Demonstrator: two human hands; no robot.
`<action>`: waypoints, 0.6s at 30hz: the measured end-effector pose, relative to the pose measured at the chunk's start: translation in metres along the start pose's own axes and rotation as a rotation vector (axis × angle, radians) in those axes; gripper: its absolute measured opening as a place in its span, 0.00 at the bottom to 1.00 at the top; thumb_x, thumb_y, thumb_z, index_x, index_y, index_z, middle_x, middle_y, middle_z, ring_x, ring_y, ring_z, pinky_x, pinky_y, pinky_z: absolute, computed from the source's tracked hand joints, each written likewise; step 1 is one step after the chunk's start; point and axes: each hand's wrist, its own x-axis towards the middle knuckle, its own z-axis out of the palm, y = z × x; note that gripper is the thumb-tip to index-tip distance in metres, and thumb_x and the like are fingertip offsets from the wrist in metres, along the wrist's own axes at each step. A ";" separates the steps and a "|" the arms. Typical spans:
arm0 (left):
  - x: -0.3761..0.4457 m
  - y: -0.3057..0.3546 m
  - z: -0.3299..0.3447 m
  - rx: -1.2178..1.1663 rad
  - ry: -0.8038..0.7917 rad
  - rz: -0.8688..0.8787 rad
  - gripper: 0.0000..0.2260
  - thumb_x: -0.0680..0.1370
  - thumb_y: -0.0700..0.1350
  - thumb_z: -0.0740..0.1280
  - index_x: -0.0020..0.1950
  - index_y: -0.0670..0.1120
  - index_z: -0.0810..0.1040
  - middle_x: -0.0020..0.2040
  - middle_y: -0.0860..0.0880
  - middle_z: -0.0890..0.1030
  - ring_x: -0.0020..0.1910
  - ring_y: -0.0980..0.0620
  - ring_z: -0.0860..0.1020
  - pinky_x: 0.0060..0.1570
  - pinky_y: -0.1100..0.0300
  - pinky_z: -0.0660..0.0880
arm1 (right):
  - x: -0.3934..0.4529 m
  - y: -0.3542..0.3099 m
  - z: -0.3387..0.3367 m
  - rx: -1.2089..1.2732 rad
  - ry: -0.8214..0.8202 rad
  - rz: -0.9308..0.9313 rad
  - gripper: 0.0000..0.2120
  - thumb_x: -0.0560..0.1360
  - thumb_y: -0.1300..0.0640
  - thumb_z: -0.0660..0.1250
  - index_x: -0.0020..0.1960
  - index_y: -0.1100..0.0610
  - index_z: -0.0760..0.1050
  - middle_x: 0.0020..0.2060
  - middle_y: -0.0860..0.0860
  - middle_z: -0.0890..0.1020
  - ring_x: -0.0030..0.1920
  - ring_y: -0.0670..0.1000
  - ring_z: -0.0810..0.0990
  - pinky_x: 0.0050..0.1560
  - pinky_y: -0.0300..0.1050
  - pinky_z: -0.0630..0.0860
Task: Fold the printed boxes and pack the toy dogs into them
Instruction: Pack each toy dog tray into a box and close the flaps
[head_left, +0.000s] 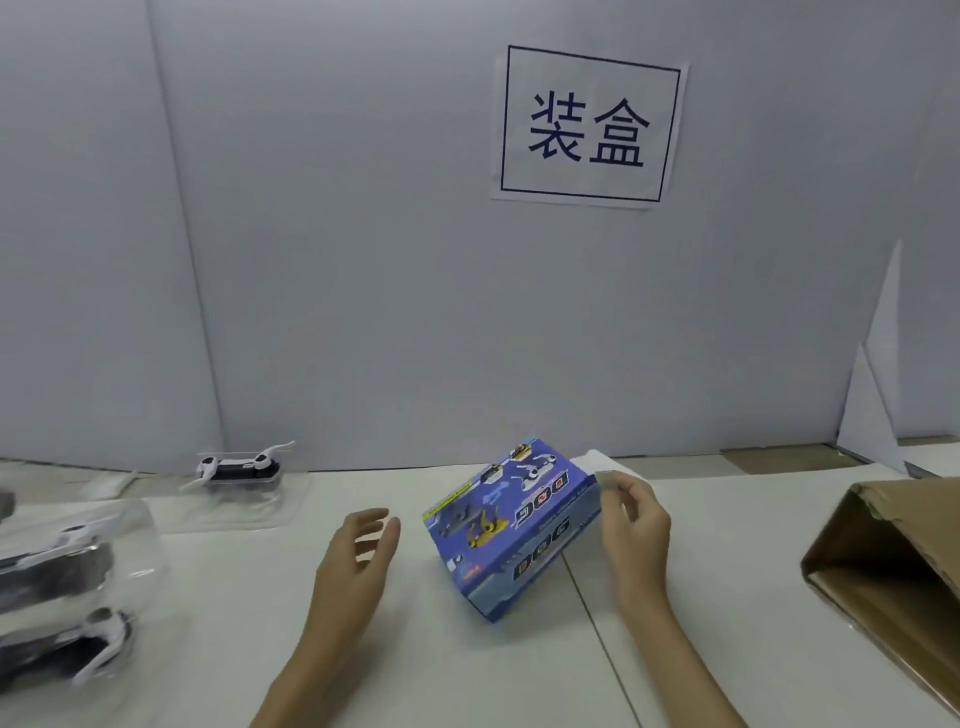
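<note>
tilted blue printed box (511, 525), bagged toy dogs (239, 467) left

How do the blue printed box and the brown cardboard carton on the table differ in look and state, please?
The blue printed box bears colourful toy-dog pictures; the brown cardboard carton is plain. The printed box looks folded into shape, with a white flap at its far end by the right hand; the carton lies on its side with its opening showing. The printed box looks smaller than the carton, which runs out of frame. Both rest on the white table.

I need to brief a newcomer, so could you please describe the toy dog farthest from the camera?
Follow the white table to the grey partition. At its foot on the left, a white-and-black toy dog sits in a clear tray, sharper and farther than the two blurred ones.
</note>
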 end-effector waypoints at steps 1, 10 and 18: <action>-0.002 0.002 0.000 -0.031 -0.032 -0.002 0.08 0.83 0.52 0.68 0.61 0.55 0.79 0.61 0.54 0.81 0.60 0.54 0.80 0.56 0.55 0.76 | -0.002 -0.003 0.002 0.031 -0.029 0.010 0.10 0.80 0.68 0.64 0.50 0.57 0.81 0.54 0.51 0.85 0.55 0.49 0.82 0.50 0.36 0.76; -0.004 0.047 0.018 -0.387 -0.422 -0.079 0.44 0.60 0.77 0.75 0.67 0.53 0.71 0.58 0.51 0.85 0.46 0.58 0.85 0.43 0.66 0.80 | -0.040 -0.024 0.020 0.245 -0.336 0.152 0.11 0.80 0.51 0.67 0.56 0.57 0.79 0.49 0.58 0.87 0.43 0.56 0.86 0.38 0.45 0.81; -0.030 0.053 0.014 -0.533 -0.312 0.075 0.28 0.77 0.58 0.75 0.70 0.78 0.67 0.64 0.61 0.81 0.62 0.50 0.83 0.47 0.53 0.85 | -0.057 -0.044 0.027 0.379 -0.365 0.134 0.17 0.76 0.49 0.70 0.63 0.47 0.71 0.58 0.52 0.86 0.51 0.57 0.87 0.37 0.47 0.84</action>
